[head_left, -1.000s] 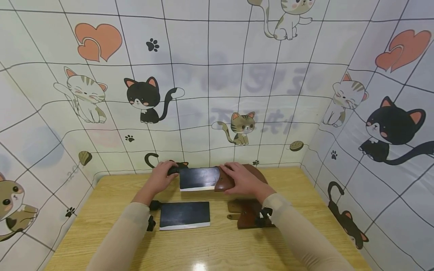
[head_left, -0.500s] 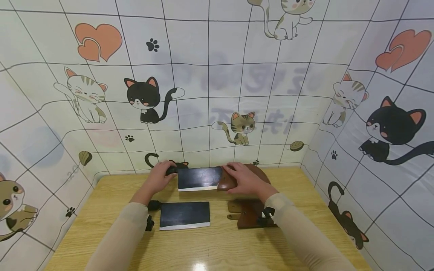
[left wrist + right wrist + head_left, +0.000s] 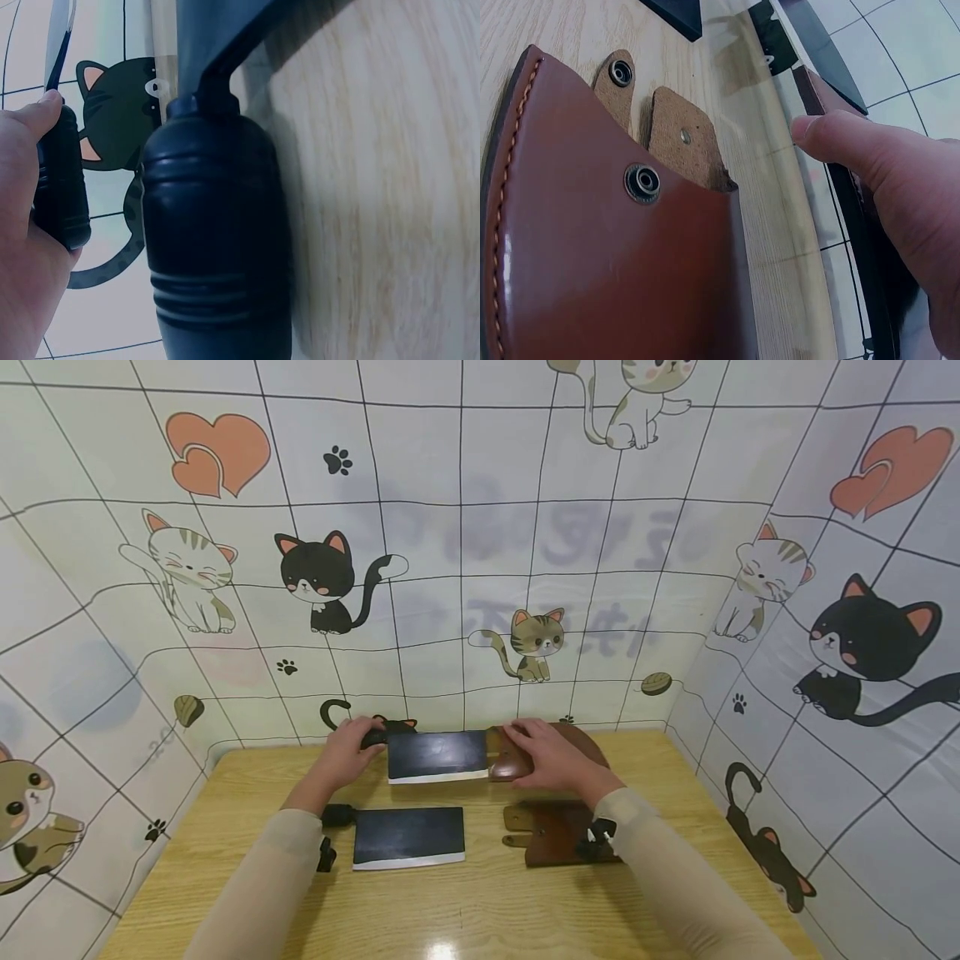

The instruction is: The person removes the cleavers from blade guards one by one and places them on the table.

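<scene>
Toward the back of the table my left hand [image 3: 348, 752] grips the black handle [image 3: 64, 187] of a cleaver [image 3: 437, 755] with a dark blade and bright edge. My right hand [image 3: 557, 758] holds a brown leather sheath [image 3: 512, 762], its thumb along the side; the palm and sleeve hide part of it. The sheath's mouth lies right at the blade's end, with a tan strap showing there. Below them, a second cleaver [image 3: 408, 838] lies on the table, handle [image 3: 214, 225] to the left. A second brown sheath [image 3: 615, 255] with snap straps lies under my right forearm.
The wooden table [image 3: 465, 910] meets a cat-printed, grid-patterned wall covering [image 3: 465, 568] at the back and sides. The held cleaver and sheath are close to that back wall. A dark wrist camera [image 3: 600, 835] overlaps the second sheath.
My left hand and the cleaver have shifted left, while my right hand and the sheath have moved right. More of the blade shows, and the tan strap has come into sight between them.
</scene>
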Motion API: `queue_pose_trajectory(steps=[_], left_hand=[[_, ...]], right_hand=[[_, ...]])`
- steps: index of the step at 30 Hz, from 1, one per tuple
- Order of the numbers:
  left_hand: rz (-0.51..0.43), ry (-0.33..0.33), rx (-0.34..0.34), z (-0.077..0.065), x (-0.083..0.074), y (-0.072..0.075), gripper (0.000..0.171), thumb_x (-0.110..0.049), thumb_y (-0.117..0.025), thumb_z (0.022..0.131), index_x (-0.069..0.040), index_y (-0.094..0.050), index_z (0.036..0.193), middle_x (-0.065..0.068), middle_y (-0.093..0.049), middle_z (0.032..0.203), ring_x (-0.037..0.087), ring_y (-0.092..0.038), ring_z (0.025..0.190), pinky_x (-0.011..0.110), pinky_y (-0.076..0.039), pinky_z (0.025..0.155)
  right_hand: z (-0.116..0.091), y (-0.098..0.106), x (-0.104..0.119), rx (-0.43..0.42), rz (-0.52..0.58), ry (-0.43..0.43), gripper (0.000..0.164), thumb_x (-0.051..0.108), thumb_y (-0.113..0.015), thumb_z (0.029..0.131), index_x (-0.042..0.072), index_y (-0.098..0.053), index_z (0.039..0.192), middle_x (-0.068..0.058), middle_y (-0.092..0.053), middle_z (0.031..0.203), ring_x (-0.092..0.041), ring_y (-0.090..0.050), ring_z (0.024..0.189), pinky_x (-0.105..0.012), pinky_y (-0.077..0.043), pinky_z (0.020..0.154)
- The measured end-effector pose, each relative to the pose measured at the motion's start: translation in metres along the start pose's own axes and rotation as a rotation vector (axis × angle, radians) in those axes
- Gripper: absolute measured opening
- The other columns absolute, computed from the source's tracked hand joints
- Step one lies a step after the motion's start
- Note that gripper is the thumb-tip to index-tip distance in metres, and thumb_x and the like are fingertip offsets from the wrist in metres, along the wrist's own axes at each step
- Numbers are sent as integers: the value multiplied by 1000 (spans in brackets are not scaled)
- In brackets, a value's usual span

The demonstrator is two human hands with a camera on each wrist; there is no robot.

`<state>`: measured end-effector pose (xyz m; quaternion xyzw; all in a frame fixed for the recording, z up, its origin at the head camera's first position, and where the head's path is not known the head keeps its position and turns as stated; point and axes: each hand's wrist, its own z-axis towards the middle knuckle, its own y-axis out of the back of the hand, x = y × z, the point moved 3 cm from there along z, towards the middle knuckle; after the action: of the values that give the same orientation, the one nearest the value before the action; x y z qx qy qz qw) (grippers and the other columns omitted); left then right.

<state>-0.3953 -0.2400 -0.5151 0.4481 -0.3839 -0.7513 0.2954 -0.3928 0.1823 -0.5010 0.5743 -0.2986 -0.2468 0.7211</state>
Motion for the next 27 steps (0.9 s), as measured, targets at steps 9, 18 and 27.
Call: queue_pose_trajectory(steps=[9,18,27], left_hand=[[3,-8,-18,-5,1,5,38,-18,-78,107,-2,-67,140,19,-67,140,45,-59,121,68,-48,101],[12,5,-14,-7,6,8,35,-16,-77,107,0,-68,137,21,-68,138,46,-59,124,67,-47,103],[4,17,-9,-11,9,10,36,-16,-78,107,0,-67,136,20,-68,136,47,-58,125,68,-46,104]], right_hand=[[-6,1,-6,-13,7,10,113,47,-98,84,4,-39,171,-26,-42,167,-44,-38,155,-63,-37,123],[-15,1,-16,5,8,-15,118,47,-100,82,6,-37,172,-25,-41,168,-46,-37,156,-65,-35,123],[-20,3,-21,12,26,-19,118,46,-101,81,2,-39,170,-25,-41,168,-45,-38,156,-64,-36,124]])
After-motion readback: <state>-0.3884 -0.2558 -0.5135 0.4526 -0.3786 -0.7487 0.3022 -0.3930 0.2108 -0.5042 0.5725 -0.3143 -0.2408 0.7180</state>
